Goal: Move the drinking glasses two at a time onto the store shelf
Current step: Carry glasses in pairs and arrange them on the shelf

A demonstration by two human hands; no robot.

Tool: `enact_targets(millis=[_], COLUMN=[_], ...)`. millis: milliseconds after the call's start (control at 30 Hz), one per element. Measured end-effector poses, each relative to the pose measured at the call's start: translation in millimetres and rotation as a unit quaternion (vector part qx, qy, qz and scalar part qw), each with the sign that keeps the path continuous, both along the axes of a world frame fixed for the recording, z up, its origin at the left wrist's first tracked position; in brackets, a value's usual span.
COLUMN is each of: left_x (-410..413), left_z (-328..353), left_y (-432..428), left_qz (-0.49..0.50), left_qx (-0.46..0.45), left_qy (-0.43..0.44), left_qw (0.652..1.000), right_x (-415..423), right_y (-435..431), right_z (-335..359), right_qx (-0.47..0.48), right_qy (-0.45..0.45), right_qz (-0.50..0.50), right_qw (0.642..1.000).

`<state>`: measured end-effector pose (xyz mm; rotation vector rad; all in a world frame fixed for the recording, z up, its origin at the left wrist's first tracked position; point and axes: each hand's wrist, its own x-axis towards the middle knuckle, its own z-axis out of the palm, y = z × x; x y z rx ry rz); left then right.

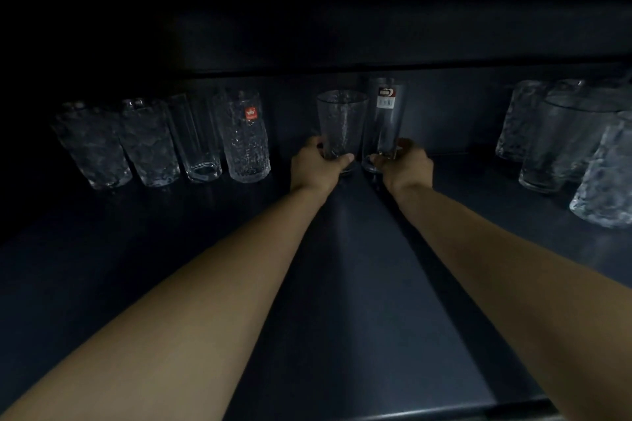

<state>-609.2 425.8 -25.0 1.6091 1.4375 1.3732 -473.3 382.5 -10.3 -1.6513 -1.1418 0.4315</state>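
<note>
A red sticker (251,114) with a pale crown-like mark sits high on a textured glass (247,150) on the dim shelf (359,284). A red-and-white label (386,98) marks a tall plain glass (383,130). The lettering on both is too small to read.

dark shelf (359,284), drinking glasses (244,137) upright

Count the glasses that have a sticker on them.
2. One red sticker is on the textured glass standing nearest the left hand; one label is on the tall glass gripped by the right hand. The dim glasses at right may hide more.
</note>
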Motion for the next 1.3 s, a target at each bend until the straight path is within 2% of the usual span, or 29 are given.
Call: enact_targets(millis=[400, 1300], left_x=[0, 1], left_z=[-4, -6], left_y=[5, 6], left_qz=[-0.001, -0.036], left_qx=[0.004, 0.002], left_qy=[-0.001, 0.062], left_qw=[1.0, 0.997], right_x=[-2, -3], right_y=[7, 10], right_z=[-4, -5], right_qx=[0.002, -0.017], right_qy=[-0.045, -0.055], right_qz=[-0.018, -0.04], right_qw=[0.999, 0.998])
